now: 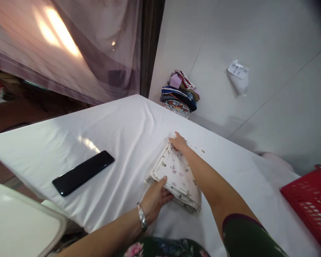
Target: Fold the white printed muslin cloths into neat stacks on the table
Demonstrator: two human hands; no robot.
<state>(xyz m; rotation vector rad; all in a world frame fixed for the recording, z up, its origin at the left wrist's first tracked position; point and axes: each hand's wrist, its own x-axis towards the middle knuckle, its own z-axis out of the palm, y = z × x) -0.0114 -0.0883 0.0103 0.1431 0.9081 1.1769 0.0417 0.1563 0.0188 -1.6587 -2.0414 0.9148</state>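
Note:
A folded white cloth (178, 171) with a small plant-like print lies in several layers on the white-covered table (123, 142). My left hand (155, 198), with a silver bracelet at the wrist, grips its near left edge, thumb on top and fingers underneath. At the far corner of the cloth, my right hand (178, 142) holds the edge, its fingertips partly hidden by the hand itself.
A black phone (83, 173) lies on the table at the left. Folded clothes (179, 94) are stacked beyond the far edge. A red basket (310, 203) stands at the right, a white chair (21, 225) at the lower left. A labelled plastic bag (238, 77) is further back.

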